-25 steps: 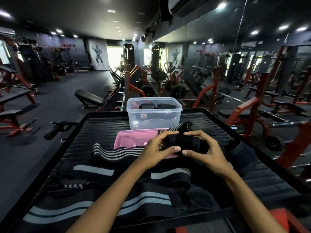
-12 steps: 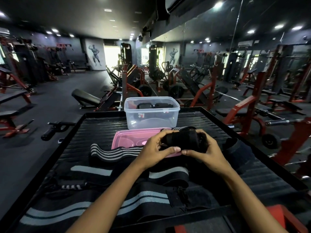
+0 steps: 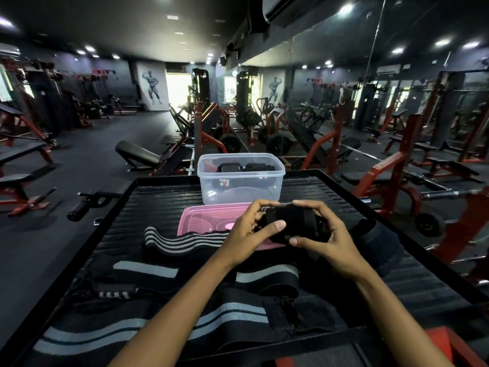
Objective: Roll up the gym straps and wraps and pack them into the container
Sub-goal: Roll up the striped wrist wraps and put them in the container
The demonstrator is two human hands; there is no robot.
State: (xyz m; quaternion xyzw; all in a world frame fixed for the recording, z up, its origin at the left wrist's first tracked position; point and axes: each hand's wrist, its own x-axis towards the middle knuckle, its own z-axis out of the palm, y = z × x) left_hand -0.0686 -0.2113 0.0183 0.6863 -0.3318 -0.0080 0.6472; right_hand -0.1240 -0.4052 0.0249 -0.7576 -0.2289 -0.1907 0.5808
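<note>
A rolled black wrap (image 3: 292, 222) is held between both hands above the pink lid (image 3: 209, 218). My left hand (image 3: 247, 229) grips its left end with the thumb across the front. My right hand (image 3: 324, 230) grips the right end, fingers curled over the top. Behind them stands a clear plastic container (image 3: 240, 181) with black rolled wraps inside. Unrolled on the black ribbed platform (image 3: 158, 205) lie a striped grey-and-black band (image 3: 182, 239), a black wrap with a grey stripe (image 3: 148, 268) and a wide black band with grey stripes (image 3: 119, 335).
The platform has a raised black rim (image 3: 105, 226). A black sleeve (image 3: 381, 239) lies at its right side. Red and black gym machines (image 3: 391, 168), benches (image 3: 137, 154) and a mirror wall surround it. A black handle (image 3: 87, 202) sticks out on the left.
The loose striped tail has been wound in, so the wrap is now a tight roll. Both hands stay on it in about the same place.
</note>
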